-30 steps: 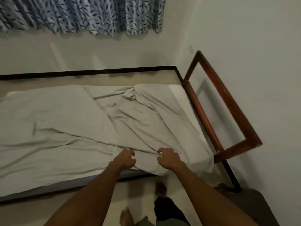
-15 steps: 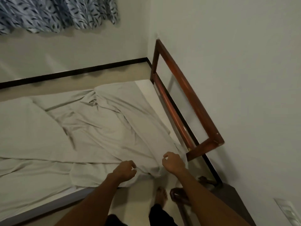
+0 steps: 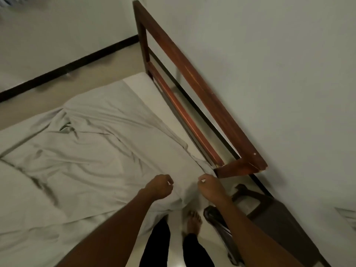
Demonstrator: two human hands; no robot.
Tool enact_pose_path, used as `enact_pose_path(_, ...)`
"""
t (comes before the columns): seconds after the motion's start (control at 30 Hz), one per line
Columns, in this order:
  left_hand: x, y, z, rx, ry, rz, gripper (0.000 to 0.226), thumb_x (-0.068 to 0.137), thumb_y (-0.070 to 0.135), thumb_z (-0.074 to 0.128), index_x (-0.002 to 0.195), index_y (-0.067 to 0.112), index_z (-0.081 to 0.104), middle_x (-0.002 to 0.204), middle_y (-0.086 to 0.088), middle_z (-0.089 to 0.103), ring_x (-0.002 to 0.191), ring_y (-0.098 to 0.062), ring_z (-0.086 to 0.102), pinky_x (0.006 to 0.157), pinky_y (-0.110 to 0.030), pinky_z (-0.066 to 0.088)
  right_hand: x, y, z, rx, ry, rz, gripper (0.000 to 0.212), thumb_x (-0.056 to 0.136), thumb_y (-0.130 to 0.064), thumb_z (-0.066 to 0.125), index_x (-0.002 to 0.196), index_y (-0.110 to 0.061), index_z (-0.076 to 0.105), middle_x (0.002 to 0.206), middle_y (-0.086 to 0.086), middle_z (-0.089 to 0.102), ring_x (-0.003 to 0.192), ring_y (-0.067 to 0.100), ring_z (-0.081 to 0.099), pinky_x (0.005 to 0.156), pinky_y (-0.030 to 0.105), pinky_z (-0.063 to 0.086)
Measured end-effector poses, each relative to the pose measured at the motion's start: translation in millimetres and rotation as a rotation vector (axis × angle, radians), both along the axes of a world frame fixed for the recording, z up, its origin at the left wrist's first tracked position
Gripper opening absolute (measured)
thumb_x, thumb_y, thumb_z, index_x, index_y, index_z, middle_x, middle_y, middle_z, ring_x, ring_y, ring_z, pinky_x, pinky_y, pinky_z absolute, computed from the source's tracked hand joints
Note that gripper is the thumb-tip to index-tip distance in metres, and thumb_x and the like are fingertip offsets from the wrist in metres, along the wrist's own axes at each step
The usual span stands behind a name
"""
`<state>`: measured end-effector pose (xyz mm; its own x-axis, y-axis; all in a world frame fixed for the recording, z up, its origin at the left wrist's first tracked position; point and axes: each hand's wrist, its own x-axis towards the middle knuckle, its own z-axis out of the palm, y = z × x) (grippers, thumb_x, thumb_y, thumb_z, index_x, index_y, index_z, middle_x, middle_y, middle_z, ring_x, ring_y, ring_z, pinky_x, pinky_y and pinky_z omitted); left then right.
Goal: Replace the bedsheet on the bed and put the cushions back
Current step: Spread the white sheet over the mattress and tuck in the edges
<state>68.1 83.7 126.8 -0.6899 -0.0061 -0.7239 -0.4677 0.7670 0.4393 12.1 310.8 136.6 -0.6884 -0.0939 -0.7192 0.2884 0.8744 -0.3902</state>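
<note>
A wrinkled pale grey bedsheet (image 3: pixel 92 151) lies loosely over the mattress (image 3: pixel 142 87), whose bare white strip shows along the headboard side. My left hand (image 3: pixel 159 186) and my right hand (image 3: pixel 209 186) both grip the sheet's near edge by the bed's front corner, fingers curled into the cloth. The right hand is just below the end of the wooden headboard rail (image 3: pixel 202 93). No cushions are in view.
The headboard stands close to the white wall (image 3: pixel 279 74) on the right. A dark wooden stool or small table (image 3: pixel 279 218) sits in the corner by my right arm. My bare foot (image 3: pixel 193 221) is on the floor beside the bed edge.
Both hands have carried the sheet's edge to the right, toward the headboard corner. The view has swung right and down, so the curtain has left the frame.
</note>
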Motion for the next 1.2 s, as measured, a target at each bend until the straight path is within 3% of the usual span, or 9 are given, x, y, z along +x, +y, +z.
enact_pose_path(0.13,-59.1,-2.6,-49.5,0.012,0.000,-0.080,0.025,0.098,0.035,0.062,0.116,0.020,0.070,0.114,-0.004,0.072,0.105,-0.023,0.069,0.093,-0.038,0.057,-20.7,10.8,-56.8,0.114,-0.035,-0.050,0.022,0.104,-0.030,0.044,0.106,-0.025,0.065,0.116,0.003,0.070,0.106,0.021,0.065,0.096,0.040,0.055)
enact_pose_path(0.33,-140.7,5.8,-135.0,-0.071,0.121,-0.153,0.032,0.103,0.046,0.050,0.117,0.023,0.068,0.113,-0.006,0.071,0.104,-0.030,0.068,0.090,-0.042,0.057,-54.1,21.1,-148.7,0.174,-0.010,-0.237,0.029,0.103,-0.025,0.046,0.123,-0.018,0.066,0.120,0.008,0.069,0.110,0.028,0.064,0.095,0.043,0.054)
enact_pose_path(0.47,-187.0,15.4,-187.6,-0.150,0.239,-0.210,0.034,0.106,0.045,0.044,0.124,0.024,0.063,0.106,-0.005,0.073,0.099,-0.027,0.071,0.089,-0.042,0.058,-71.7,18.8,-204.8,0.188,0.046,-0.285,0.037,0.100,-0.021,0.050,0.137,-0.017,0.055,0.124,0.009,0.065,0.112,0.032,0.064,0.094,0.044,0.053)
enact_pose_path(0.63,-216.9,35.2,-238.0,-0.179,0.307,-0.299,0.031,0.105,0.046,0.050,0.130,0.030,0.058,0.103,-0.003,0.073,0.095,-0.025,0.072,0.087,-0.042,0.059,-78.0,12.4,-255.6,0.287,0.204,-0.107,0.062,0.098,-0.031,0.066,0.153,-0.023,0.039,0.126,0.006,0.067,0.114,0.024,0.067,0.086,0.035,0.057)
enact_pose_path(0.8,-209.5,44.2,-260.8,-0.257,0.291,-0.408,0.026,0.097,0.036,0.062,0.120,0.028,0.054,0.101,-0.002,0.069,0.090,-0.024,0.069,0.079,-0.037,0.059,-73.3,12.5,-274.0,0.323,0.300,-0.126,0.041,0.099,-0.039,0.064,0.134,-0.022,0.053,0.112,0.004,0.069,0.101,0.021,0.069,0.077,0.034,0.058)
enact_pose_path(0.9,-195.3,34.7,-262.9,-0.244,0.248,-0.431,0.030,0.095,0.038,0.067,0.117,0.026,0.052,0.100,-0.003,0.068,0.093,-0.025,0.069,0.081,-0.037,0.058,-61.0,11.6,-270.0,0.231,0.254,-0.237,0.021,0.099,-0.031,0.058,0.117,-0.020,0.061,0.105,0.003,0.069,0.096,0.024,0.068,0.075,0.035,0.052)
enact_pose_path(1.03,-180.9,22.7,-259.4,-0.187,0.220,-0.509,0.048,0.092,0.043,0.068,0.130,0.023,0.047,0.107,-0.003,0.068,0.099,-0.026,0.069,0.082,-0.037,0.055,-43.8,2.0,-264.5,0.111,0.354,-0.596,0.024,0.101,-0.027,0.054,0.117,-0.011,0.062,0.094,0.005,0.071,0.085,0.021,0.069,0.068,0.026,0.046)
enact_pose_path(1.1,-179.0,22.4,-251.9,-0.215,0.297,-0.495,0.041,0.093,0.046,0.066,0.123,0.023,0.050,0.100,-0.002,0.069,0.092,-0.026,0.070,0.075,-0.035,0.054,-38.9,-4.1,-259.2,0.018,0.490,-0.768,0.019,0.098,-0.017,0.058,0.111,-0.005,0.067,0.081,0.004,0.070,0.070,0.019,0.067,0.058,0.019,0.044)
enact_pose_path(1.2,-182.6,32.0,-236.3,-0.187,0.440,-0.271,0.025,0.093,0.042,0.068,0.101,0.023,0.055,0.077,0.005,0.064,0.074,-0.023,0.068,0.061,-0.029,0.046,-30.5,-15.8,-251.9,-0.050,0.579,-0.936,0.008,0.091,0.000,0.066,0.096,0.001,0.072,0.076,0.003,0.067,0.065,0.016,0.064,0.063,0.017,0.044)
